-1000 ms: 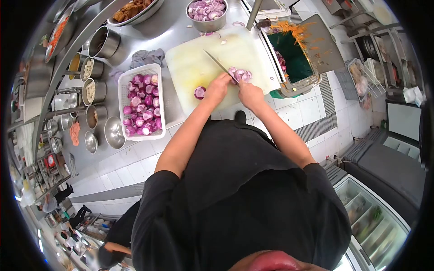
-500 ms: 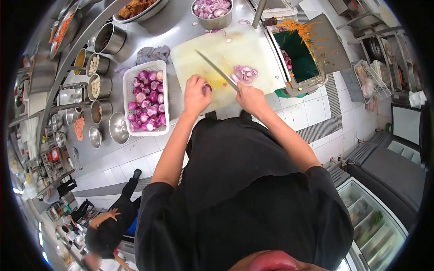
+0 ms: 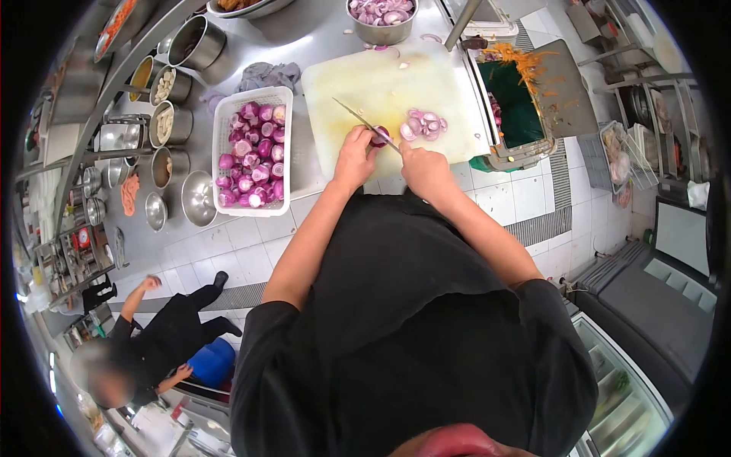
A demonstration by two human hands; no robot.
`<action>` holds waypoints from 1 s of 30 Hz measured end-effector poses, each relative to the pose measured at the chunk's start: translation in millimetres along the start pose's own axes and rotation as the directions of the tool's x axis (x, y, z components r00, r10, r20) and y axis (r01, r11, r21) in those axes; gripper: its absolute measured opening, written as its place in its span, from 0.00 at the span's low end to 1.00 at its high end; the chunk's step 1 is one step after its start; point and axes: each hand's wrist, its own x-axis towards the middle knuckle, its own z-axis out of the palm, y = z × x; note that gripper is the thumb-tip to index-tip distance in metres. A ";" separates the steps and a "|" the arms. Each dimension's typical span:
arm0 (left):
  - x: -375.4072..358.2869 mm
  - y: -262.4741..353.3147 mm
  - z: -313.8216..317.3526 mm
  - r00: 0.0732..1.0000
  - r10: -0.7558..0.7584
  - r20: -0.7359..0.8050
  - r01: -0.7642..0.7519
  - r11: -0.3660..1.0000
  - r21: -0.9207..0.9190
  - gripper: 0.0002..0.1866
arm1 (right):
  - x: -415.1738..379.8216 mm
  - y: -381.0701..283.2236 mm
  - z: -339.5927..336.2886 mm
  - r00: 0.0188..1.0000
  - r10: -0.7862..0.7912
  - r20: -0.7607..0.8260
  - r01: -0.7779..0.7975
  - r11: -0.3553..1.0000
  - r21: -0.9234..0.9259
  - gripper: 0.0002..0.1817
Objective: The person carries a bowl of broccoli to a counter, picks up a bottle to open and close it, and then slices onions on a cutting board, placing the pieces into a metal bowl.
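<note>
My right hand [image 3: 428,171] is wrapped round the handle of a kitchen knife [image 3: 352,111], whose blade points up and left over the white cutting board [image 3: 331,87]. Against the board my left hand [image 3: 355,161] holds a red onion [image 3: 381,136], its fingers closed on the left side. The blade crosses at the onion; how deep it sits is not visible. Just right of the knife lies a loose pile of onion slices [image 3: 424,125]. Left of the board, peeled red onions [image 3: 251,161] fill a white plastic basket [image 3: 287,164].
A metal bowl of sliced onion [image 3: 382,32] stands behind the board. To the right is an open bin [image 3: 509,107] with orange peelings on its rim. A grey cloth [image 3: 268,76], steel pots [image 3: 196,44] and bowls line the left counter. Another person [image 3: 164,335] is at lower left.
My left hand has brought the onion rightward to the knife, and the blade has come down to it. The other person has shifted and raised an arm.
</note>
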 end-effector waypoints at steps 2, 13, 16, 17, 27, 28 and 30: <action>-4.2 1.1 -0.3 1.000 -0.004 -0.020 0.004 1.000 -0.006 0.18 | 10.8 -0.9 25.6 0.999 0.007 -0.044 -0.005 0.998 0.057 0.13; 21.1 7.0 14.2 0.994 -0.031 0.109 0.030 1.000 0.008 0.13 | 26.8 32.3 28.1 0.987 0.154 0.040 -0.159 0.976 0.152 0.14; 22.0 5.8 15.7 0.994 -0.053 0.096 0.055 0.998 -0.019 0.12 | 23.5 18.6 8.2 0.984 0.169 0.064 -0.172 0.983 0.060 0.13; 20.9 4.8 15.4 0.994 -0.057 0.096 0.059 0.998 -0.016 0.12 | 18.2 12.9 5.2 0.985 0.164 0.053 -0.167 0.983 0.073 0.13; 21.0 6.8 15.2 0.993 -0.091 0.081 0.095 0.994 -0.048 0.12 | 19.0 5.9 20.8 0.981 0.188 0.039 -0.192 0.975 0.114 0.10; 19.6 8.3 16.1 0.991 -0.112 0.074 0.117 0.991 -0.070 0.13 | 18.9 7.4 27.3 0.980 0.195 0.038 -0.198 0.973 0.115 0.10; 25.0 10.1 15.2 0.996 -0.015 0.087 0.018 0.999 -0.034 0.12 | 26.3 15.7 39.5 0.991 0.125 -0.037 -0.118 0.979 0.166 0.10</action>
